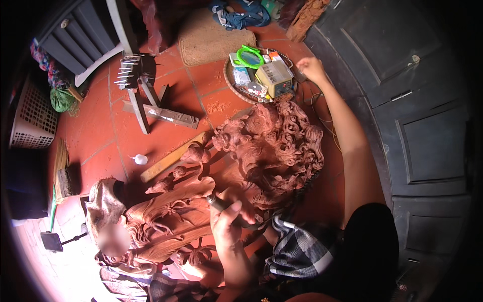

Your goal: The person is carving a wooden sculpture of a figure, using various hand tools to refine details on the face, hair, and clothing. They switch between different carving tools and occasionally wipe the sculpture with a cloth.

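Observation:
A large reddish-brown wood carving [266, 136] with dense curls and flowing folds lies across the floor in front of me. My left hand [229, 219] is over its middle, fingers wrapped round a dark cylindrical tool [216, 202] with a metallic end. My right hand [313, 69] reaches far forward to the right rim of a round woven basket [229, 78]. Its fingers are curled together; what they hold, if anything, is too small to make out. Inside the basket are a green-rimmed magnifier [250, 57], a yellowish box [274, 77] and other small items.
Dark panelled cabinets [427, 146] line the right side. A wooden stand [138, 108] with several metal bits is at the far left, near a perforated basket [35, 118]. A small white bottle [140, 159] and a yellow wooden strip [171, 158] lie left of the carving.

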A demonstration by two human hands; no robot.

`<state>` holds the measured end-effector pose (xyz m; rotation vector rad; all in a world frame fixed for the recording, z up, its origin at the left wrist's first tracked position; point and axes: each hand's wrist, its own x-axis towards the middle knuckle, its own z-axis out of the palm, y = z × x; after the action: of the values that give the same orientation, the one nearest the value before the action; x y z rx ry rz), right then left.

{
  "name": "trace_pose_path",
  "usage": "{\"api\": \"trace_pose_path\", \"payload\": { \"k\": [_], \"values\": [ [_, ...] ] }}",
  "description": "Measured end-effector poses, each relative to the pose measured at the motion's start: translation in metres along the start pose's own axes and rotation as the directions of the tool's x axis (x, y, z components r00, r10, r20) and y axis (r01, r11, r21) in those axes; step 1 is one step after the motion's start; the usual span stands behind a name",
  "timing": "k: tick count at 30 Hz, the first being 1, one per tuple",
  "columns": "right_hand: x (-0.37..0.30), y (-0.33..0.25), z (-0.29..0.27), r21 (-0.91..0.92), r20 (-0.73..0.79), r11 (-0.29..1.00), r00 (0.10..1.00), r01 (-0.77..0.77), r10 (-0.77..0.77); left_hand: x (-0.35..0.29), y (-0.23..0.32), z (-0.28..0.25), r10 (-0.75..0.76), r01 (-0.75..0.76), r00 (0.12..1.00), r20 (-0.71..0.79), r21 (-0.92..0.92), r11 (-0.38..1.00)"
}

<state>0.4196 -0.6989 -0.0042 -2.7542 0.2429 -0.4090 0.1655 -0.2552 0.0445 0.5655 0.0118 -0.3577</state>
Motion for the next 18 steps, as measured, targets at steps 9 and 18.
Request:
{"api": "trace_pose_path", "payload": {
  "k": [9,18],
  "values": [
    [-0.073,0.129,0.091,-0.031,0.306,0.949,0.9,-0.315,0.309,-0.008,-0.006,-0.02,-0.054,0.052,0.998,-0.013,-0.1,0.994],
    [-0.071,0.124,0.126,0.211,0.007,0.96,0.983,-0.183,0.186,-0.009,-0.018,-0.01,-0.091,0.09,0.996,-0.012,-0.093,0.992]
  ]
}}
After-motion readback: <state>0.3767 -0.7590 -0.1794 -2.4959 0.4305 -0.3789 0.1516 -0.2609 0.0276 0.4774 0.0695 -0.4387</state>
